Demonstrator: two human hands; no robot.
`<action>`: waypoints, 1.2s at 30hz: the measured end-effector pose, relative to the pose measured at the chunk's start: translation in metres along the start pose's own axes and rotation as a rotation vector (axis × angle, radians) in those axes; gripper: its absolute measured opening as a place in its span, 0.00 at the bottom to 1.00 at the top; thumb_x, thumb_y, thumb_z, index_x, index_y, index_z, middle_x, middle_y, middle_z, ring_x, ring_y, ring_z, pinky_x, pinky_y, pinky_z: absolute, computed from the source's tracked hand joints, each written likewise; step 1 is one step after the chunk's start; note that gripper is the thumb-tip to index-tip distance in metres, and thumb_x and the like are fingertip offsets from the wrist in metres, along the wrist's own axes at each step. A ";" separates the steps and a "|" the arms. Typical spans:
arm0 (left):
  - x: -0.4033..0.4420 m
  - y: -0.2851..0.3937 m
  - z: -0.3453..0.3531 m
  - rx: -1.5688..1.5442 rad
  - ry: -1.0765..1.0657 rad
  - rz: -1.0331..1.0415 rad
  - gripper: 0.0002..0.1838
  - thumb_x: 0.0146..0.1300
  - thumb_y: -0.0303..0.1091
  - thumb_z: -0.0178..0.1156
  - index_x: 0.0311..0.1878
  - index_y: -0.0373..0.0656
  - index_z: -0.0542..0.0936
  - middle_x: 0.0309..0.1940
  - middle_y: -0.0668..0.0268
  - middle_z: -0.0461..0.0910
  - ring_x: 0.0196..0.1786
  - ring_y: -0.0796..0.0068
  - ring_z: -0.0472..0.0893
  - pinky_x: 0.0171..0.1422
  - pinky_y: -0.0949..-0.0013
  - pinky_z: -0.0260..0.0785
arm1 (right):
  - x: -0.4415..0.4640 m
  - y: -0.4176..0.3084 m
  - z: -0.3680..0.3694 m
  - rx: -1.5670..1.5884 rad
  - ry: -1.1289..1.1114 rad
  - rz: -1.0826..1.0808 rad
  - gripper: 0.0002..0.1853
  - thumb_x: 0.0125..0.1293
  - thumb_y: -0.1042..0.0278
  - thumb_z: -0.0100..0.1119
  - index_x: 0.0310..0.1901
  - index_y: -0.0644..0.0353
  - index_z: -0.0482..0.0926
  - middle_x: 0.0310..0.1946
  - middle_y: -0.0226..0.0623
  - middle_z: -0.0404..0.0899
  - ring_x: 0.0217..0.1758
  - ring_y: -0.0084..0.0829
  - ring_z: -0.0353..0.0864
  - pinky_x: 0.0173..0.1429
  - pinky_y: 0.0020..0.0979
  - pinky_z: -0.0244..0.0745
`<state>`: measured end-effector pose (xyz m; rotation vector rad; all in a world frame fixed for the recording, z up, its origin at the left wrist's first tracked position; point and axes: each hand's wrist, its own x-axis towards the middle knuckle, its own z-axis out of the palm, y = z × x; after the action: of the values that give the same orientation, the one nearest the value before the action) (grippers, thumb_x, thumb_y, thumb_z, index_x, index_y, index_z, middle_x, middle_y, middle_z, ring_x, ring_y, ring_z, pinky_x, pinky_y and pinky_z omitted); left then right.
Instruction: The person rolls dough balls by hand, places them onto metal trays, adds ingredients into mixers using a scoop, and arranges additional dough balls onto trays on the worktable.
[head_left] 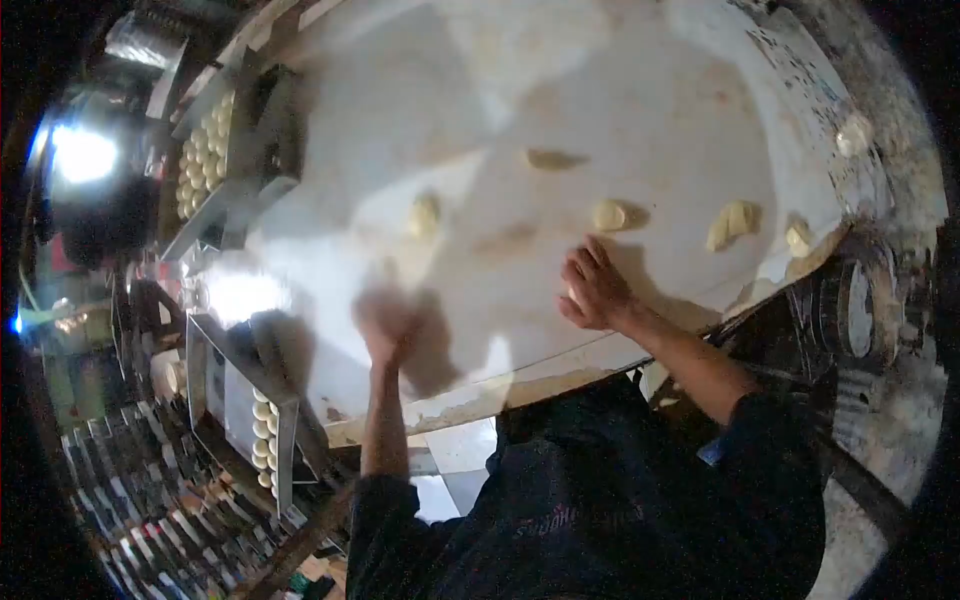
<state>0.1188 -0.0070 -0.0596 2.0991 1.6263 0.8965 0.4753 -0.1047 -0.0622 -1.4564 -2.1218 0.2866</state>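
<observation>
My left hand [388, 322] is smeared by motion over the pale work table [400, 120], so its fingers and anything in them cannot be made out. The fingers of my right hand [598, 290] are curled, and a bit of pale dough shows between thumb and fingers, low over the surface. Just beyond that hand lies a rounded dough piece [610, 215]. A blurred dough piece [424, 216] is beyond my left hand. Farther right rest a larger dough lump [733, 226] and a smaller dough piece [798, 238] near the table's edge.
At the left, a metal tray [205, 385] holds several dough balls [264, 445]. Behind it another tray holds many dough balls [205, 155]. A whitish lump [854, 135] sits at the far right edge. Machinery [855, 310] stands beyond the right side.
</observation>
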 end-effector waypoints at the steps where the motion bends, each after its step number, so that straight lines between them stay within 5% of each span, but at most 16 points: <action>1: 0.026 0.043 -0.003 0.089 -0.165 -0.126 0.22 0.45 0.35 0.73 0.43 0.41 0.75 0.40 0.59 0.73 0.46 0.60 0.71 0.50 0.61 0.66 | 0.019 -0.002 0.007 -0.034 0.064 0.072 0.19 0.54 0.58 0.59 0.37 0.68 0.72 0.40 0.51 0.69 0.50 0.53 0.68 0.65 0.55 0.58; 2: 0.026 0.043 0.010 0.273 -0.282 0.120 0.21 0.45 0.35 0.73 0.41 0.41 0.76 0.40 0.59 0.75 0.45 0.60 0.71 0.50 0.61 0.66 | 0.029 -0.013 0.019 -0.020 0.051 0.063 0.19 0.54 0.58 0.59 0.37 0.68 0.72 0.40 0.51 0.69 0.50 0.53 0.68 0.65 0.55 0.58; 4: -0.002 0.054 0.037 0.062 -0.108 0.074 0.18 0.51 0.41 0.69 0.40 0.41 0.76 0.37 0.57 0.74 0.43 0.57 0.72 0.49 0.57 0.65 | 0.028 -0.040 0.041 0.119 0.006 0.139 0.22 0.53 0.57 0.60 0.40 0.70 0.73 0.42 0.53 0.71 0.53 0.55 0.68 0.70 0.55 0.55; 7: -0.075 0.021 0.050 0.350 -0.270 0.389 0.13 0.54 0.37 0.63 0.40 0.41 0.76 0.38 0.55 0.74 0.44 0.53 0.73 0.50 0.52 0.65 | -0.034 -0.053 0.043 0.100 -0.215 -0.144 0.23 0.52 0.59 0.58 0.44 0.69 0.76 0.46 0.52 0.74 0.56 0.51 0.70 0.69 0.52 0.58; 9: -0.093 0.038 0.017 0.096 -0.209 0.255 0.09 0.55 0.33 0.62 0.38 0.43 0.76 0.38 0.55 0.75 0.44 0.53 0.74 0.52 0.51 0.65 | -0.042 -0.018 0.017 0.094 -0.200 -0.300 0.18 0.50 0.63 0.58 0.40 0.67 0.76 0.42 0.50 0.74 0.53 0.49 0.70 0.66 0.51 0.62; 11: -0.088 -0.008 -0.003 0.312 -0.257 0.302 0.08 0.53 0.32 0.62 0.36 0.45 0.77 0.36 0.58 0.77 0.44 0.51 0.74 0.53 0.50 0.64 | -0.031 0.022 0.010 0.059 -0.126 -0.219 0.13 0.50 0.67 0.58 0.36 0.65 0.74 0.38 0.49 0.73 0.53 0.49 0.69 0.63 0.49 0.64; 13: -0.033 0.004 -0.012 0.200 -0.127 0.069 0.11 0.52 0.35 0.62 0.39 0.45 0.78 0.37 0.59 0.77 0.43 0.52 0.72 0.52 0.53 0.65 | 0.016 0.033 0.002 0.009 -0.019 -0.075 0.12 0.49 0.69 0.58 0.35 0.67 0.72 0.39 0.50 0.72 0.51 0.51 0.69 0.63 0.50 0.64; 19: -0.017 0.062 0.043 -0.092 -0.063 -0.088 0.13 0.44 0.28 0.62 0.37 0.47 0.77 0.34 0.64 0.79 0.41 0.61 0.76 0.46 0.63 0.68 | 0.036 -0.031 0.052 0.090 0.120 0.004 0.07 0.53 0.73 0.54 0.33 0.66 0.72 0.35 0.49 0.72 0.47 0.51 0.71 0.66 0.50 0.62; 20: -0.041 0.047 0.047 -0.107 -0.045 -0.141 0.10 0.50 0.26 0.62 0.37 0.46 0.77 0.37 0.62 0.79 0.43 0.58 0.75 0.47 0.60 0.68 | 0.019 -0.031 0.045 0.081 0.001 -0.074 0.07 0.53 0.72 0.54 0.33 0.65 0.73 0.36 0.48 0.73 0.47 0.48 0.72 0.65 0.50 0.63; 21: -0.052 0.051 0.031 0.281 -0.152 0.339 0.06 0.53 0.28 0.62 0.36 0.45 0.77 0.36 0.60 0.78 0.44 0.56 0.74 0.48 0.56 0.67 | 0.004 -0.022 0.038 0.142 -0.029 -0.152 0.07 0.52 0.72 0.54 0.32 0.65 0.73 0.35 0.47 0.73 0.46 0.47 0.73 0.65 0.50 0.63; 23: -0.078 0.025 0.010 -0.054 -0.087 0.102 0.06 0.51 0.32 0.63 0.32 0.46 0.77 0.35 0.60 0.78 0.41 0.56 0.75 0.46 0.54 0.66 | -0.004 0.013 0.024 0.120 -0.051 -0.215 0.08 0.50 0.72 0.56 0.31 0.65 0.72 0.35 0.46 0.72 0.45 0.46 0.73 0.63 0.50 0.64; 25: -0.070 -0.020 -0.015 0.293 -0.188 0.125 0.07 0.47 0.30 0.63 0.32 0.47 0.77 0.36 0.61 0.78 0.41 0.56 0.74 0.45 0.54 0.65 | 0.024 0.034 0.003 0.012 0.003 -0.064 0.07 0.50 0.73 0.56 0.31 0.65 0.71 0.34 0.46 0.72 0.43 0.47 0.72 0.62 0.50 0.65; 27: -0.022 -0.014 -0.018 0.197 0.010 0.115 0.08 0.46 0.29 0.62 0.33 0.47 0.78 0.36 0.60 0.78 0.41 0.55 0.74 0.46 0.54 0.64 | 0.056 0.035 0.017 -0.064 0.050 -0.048 0.07 0.51 0.71 0.58 0.30 0.62 0.71 0.34 0.45 0.70 0.47 0.50 0.70 0.60 0.51 0.64; 31: 0.013 0.010 0.032 -0.112 0.032 -0.185 0.11 0.49 0.30 0.62 0.39 0.42 0.78 0.39 0.58 0.77 0.48 0.54 0.73 0.53 0.59 0.67 | 0.090 -0.002 0.056 -0.038 0.310 0.257 0.06 0.63 0.70 0.50 0.34 0.63 0.70 0.35 0.45 0.70 0.45 0.49 0.68 0.58 0.50 0.61; 33: -0.011 0.011 0.046 -0.196 -0.105 0.017 0.17 0.54 0.30 0.55 0.48 0.44 0.77 0.45 0.55 0.78 0.48 0.52 0.75 0.53 0.54 0.68 | 0.077 -0.038 0.062 0.140 0.245 0.329 0.08 0.64 0.66 0.51 0.35 0.64 0.71 0.35 0.46 0.70 0.45 0.50 0.67 0.54 0.49 0.60; 36: -0.086 0.012 0.025 -0.145 -0.200 0.021 0.24 0.56 0.29 0.57 0.59 0.47 0.71 0.56 0.54 0.71 0.56 0.52 0.73 0.62 0.57 0.67 | 0.028 -0.035 0.054 -0.035 0.122 0.024 0.05 0.59 0.72 0.55 0.35 0.64 0.73 0.39 0.48 0.72 0.48 0.51 0.70 0.54 0.48 0.65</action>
<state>0.1320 -0.0892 -0.0941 2.0378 1.3981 0.7589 0.4107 -0.0863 -0.0817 -1.4818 -2.0222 0.1654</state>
